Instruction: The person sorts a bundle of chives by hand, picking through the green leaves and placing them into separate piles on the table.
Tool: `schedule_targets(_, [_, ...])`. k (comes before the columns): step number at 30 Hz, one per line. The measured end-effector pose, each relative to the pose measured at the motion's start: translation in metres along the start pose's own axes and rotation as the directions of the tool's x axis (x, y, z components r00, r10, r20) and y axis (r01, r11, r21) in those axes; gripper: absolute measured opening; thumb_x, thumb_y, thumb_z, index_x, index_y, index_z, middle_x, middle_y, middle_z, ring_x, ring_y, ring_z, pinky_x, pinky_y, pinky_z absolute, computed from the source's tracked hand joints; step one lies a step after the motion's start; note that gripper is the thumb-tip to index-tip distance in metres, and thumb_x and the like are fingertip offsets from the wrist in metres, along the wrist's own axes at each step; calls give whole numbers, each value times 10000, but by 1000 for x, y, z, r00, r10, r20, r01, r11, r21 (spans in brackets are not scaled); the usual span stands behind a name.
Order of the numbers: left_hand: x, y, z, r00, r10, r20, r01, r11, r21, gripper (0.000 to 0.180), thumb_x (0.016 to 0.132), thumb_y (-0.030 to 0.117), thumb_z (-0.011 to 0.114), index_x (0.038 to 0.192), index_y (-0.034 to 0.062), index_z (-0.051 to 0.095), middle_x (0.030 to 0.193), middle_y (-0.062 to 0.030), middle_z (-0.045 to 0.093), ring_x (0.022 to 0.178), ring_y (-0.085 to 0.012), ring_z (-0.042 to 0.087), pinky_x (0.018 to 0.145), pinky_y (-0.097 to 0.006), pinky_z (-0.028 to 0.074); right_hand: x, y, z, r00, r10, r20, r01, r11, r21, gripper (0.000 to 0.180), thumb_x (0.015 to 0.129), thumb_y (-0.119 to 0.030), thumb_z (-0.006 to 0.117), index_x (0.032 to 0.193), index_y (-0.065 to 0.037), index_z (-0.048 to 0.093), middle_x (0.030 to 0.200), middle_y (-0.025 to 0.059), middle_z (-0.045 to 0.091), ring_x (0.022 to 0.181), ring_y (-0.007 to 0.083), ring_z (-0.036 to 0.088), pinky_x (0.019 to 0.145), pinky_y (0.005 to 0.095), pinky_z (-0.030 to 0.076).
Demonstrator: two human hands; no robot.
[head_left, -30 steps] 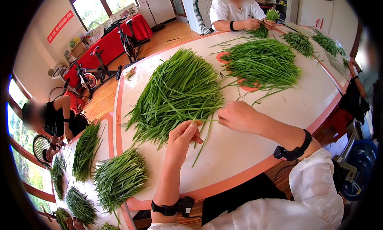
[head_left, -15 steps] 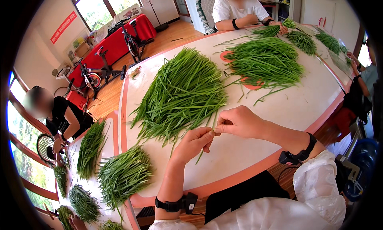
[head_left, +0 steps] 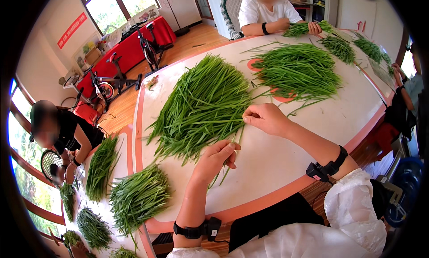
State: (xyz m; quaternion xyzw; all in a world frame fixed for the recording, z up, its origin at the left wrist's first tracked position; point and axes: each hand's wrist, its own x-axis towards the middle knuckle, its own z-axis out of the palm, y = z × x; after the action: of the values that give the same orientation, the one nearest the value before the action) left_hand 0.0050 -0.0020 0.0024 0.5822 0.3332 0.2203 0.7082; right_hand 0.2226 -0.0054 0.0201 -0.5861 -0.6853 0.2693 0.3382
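Chive stalks: a few gripped by the left hand above the tabletop | right hand: fingertips drawn together, any hold cannot be told | beyond: large heap left lying loose | farther: second loose heap; at left, a smaller heap laid apart, stalks mostly lined up; whether any is finished cannot be told

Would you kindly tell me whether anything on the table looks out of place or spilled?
Only slightly: loose green blades stray from the farther large heap onto the white tabletop, and a small scrap lies near its far-left edge, apart from the greens.
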Motion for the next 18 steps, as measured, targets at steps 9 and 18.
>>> schedule_targets(9, [3, 3, -1, 997, 35, -69, -40, 997, -65, 256, 928, 208, 456, 953, -29, 551, 706, -42, 514, 626, -136, 519, 636, -282, 485, 21, 37, 12, 975, -222, -17, 191, 871, -453, 159, 774, -194, 583, 796, -39, 617, 735, 110, 590, 741, 283, 576, 660, 386, 458])
schedule_targets(18, [1, 0, 1, 965, 243, -99, -253, 961, -107, 256, 934, 184, 452, 955, -40, 573, 859, -85, 601, 840, -157, 566, 803, -284, 457, -39, -12, 17, 931, -221, 290, 303, 911, -281, 145, 795, -181, 583, 824, -50, 635, 710, 149, 627, 650, 318, 604, 617, 387, 481])
